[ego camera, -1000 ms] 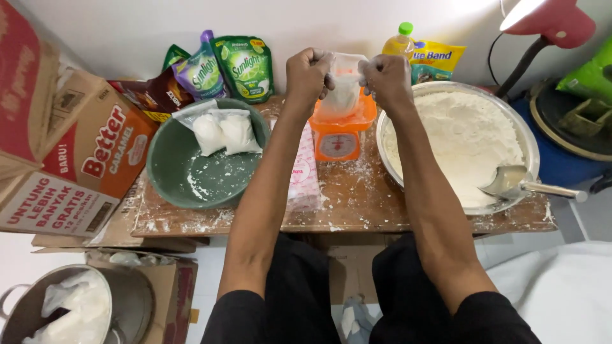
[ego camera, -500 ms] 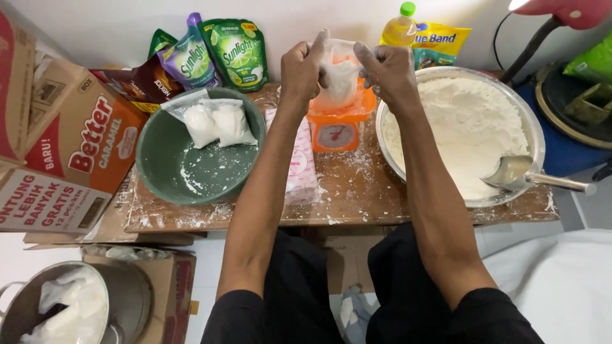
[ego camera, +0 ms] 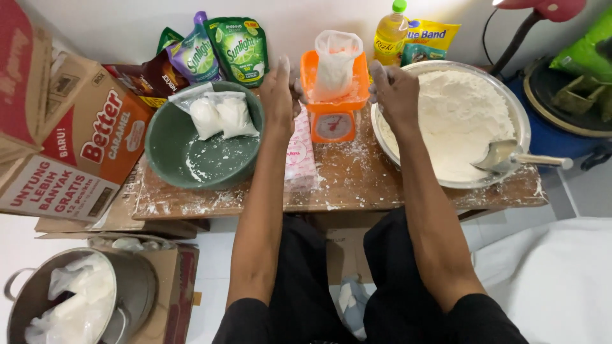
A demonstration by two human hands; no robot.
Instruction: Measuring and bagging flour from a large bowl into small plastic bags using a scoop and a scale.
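Observation:
A clear plastic bag [ego camera: 336, 64] partly filled with white flour stands upright in the tray of a small orange kitchen scale [ego camera: 335, 105] at the back of the wooden table [ego camera: 357, 185]. My left hand [ego camera: 279, 92] hovers just left of the scale, fingers apart, holding nothing. My right hand [ego camera: 394, 89] hovers just right of it, also empty, over the rim of a large metal basin of flour [ego camera: 456, 121]. Both hands are dusted with flour.
A green bowl [ego camera: 204, 150] holds two filled flour bags [ego camera: 222, 114]. A metal scoop [ego camera: 510, 158] lies in the basin. A pack of plastic bags [ego camera: 299, 156] lies by my left arm. Pouches, an oil bottle [ego camera: 390, 35] and cartons [ego camera: 83, 140] line the back and left. A pot [ego camera: 76, 299] stands on the floor.
Both hands let go of the bag's top and moved down and apart to either side of the scale. The bag now stands by itself on the scale.

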